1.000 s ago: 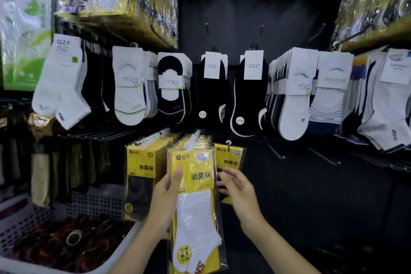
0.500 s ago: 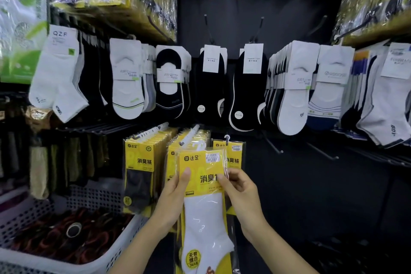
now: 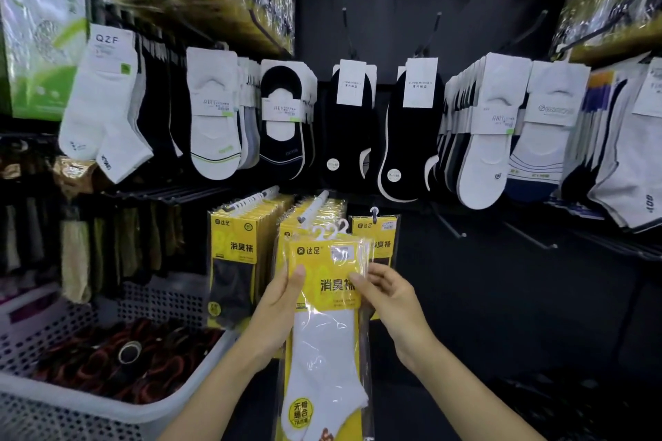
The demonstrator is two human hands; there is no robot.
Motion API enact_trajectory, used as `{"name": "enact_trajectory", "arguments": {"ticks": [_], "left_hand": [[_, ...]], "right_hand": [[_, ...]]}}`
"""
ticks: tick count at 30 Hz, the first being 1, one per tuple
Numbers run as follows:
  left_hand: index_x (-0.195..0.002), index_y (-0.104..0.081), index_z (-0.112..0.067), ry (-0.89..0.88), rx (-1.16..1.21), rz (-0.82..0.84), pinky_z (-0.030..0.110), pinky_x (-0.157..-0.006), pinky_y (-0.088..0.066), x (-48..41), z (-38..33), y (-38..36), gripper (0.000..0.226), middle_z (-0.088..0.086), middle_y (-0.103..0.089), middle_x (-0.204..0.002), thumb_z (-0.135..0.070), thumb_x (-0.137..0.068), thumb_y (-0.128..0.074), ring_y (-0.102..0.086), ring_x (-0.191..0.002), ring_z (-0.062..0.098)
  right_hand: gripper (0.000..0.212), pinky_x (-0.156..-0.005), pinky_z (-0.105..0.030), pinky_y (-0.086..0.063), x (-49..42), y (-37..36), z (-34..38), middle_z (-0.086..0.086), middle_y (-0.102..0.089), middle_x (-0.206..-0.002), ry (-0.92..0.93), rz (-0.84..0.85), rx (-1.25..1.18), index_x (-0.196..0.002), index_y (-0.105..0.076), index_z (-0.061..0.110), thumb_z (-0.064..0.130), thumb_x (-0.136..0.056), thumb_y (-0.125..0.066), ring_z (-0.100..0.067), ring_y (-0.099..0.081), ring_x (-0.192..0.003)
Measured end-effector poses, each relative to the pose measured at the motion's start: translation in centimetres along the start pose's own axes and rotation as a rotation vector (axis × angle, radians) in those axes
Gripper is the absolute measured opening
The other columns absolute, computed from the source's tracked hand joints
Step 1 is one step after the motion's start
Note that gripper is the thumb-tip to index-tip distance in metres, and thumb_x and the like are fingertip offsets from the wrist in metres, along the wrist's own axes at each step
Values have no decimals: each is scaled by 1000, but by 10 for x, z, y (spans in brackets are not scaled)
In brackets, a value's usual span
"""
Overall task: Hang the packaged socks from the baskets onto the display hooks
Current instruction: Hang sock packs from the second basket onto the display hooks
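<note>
L hand (image 3: 283,301) + R hand (image 3: 390,297) gripping yellow sock pkgs (image 3: 324,301) by side edges, holding upright just below packed center hook (image 3: 317,203). White basket (image 3: 53,415) sitting lower left, holding dark items.

Yellow sock packs (image 3: 234,247) on display hooks (image 3: 255,198)

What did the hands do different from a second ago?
The right hand came over and took hold of the sock packet by its right edge. The left hand kept gripping the left edge. The hung socks and the basket stayed put.
</note>
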State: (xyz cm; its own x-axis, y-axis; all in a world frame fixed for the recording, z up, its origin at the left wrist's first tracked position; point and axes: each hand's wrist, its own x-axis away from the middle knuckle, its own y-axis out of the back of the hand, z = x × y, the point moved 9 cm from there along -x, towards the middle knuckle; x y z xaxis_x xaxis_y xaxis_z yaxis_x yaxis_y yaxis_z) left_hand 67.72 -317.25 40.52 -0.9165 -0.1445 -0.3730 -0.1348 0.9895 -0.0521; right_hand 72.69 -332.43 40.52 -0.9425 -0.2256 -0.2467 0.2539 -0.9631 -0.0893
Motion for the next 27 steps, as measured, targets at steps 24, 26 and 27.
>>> {"name": "enact_trajectory", "arguments": {"ticks": [24,26,27], "left_hand": [[-102,-57,-43,-50,-73,-277,-5,-66,-38,-21,-2,40,16,-38,-65,-90,-45,-93,-43,-55,-86,-26],[-112,-55,-40,-55,-81,-311,-2,-76,-35,-25,-2,49,23,-36,-62,-96,-46,-93,-43,-51,-91,-27],[-123,-53,-35,-65,-85,-324,2,-87,-31,-26,-2,53,34,-35,-57,-105,-46,-93,-43,-48,-98,-24]], "right_hand": [[10,-62,-22,-57,-13,60,-3,-2,-76,-91,69,-223,-160,-102,-62,15,17,-93,-58,-14,-73,-81],[8,-61,-21,-57,-19,72,0,0,-76,-89,86,-257,-138,-100,-62,18,17,-93,-58,-13,-73,-80],[7,-61,-21,-56,-22,76,1,0,-76,-89,94,-265,-122,-99,-62,18,18,-93,-58,-12,-73,-79]]}}
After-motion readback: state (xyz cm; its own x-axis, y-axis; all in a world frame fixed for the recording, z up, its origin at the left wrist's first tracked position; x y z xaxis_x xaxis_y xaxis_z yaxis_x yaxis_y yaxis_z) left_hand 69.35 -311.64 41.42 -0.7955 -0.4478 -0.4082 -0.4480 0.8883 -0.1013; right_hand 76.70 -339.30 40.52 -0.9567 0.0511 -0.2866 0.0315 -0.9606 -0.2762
